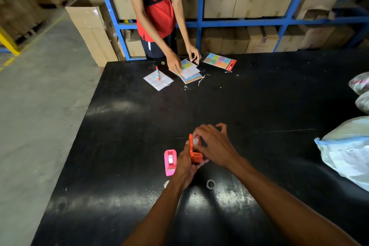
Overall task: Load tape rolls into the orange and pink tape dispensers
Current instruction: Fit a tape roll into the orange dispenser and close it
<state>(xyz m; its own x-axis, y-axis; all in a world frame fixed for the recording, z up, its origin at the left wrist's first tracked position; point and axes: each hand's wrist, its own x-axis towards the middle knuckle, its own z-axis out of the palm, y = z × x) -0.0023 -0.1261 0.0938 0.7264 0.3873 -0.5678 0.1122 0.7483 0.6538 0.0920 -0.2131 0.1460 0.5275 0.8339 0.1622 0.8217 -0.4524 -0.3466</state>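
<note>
Head view: left hand grips the orange tape dispenser; right hand fingers pinch the tape roll inside it

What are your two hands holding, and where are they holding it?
The left hand holds the orange tape dispenser around its lower body. The right hand pinches the tape roll sitting in its top.

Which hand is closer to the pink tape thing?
Left. The left hand holds the orange dispenser right beside the pink dispenser, nearly touching it. The right hand is on the far side of the orange one.
</note>
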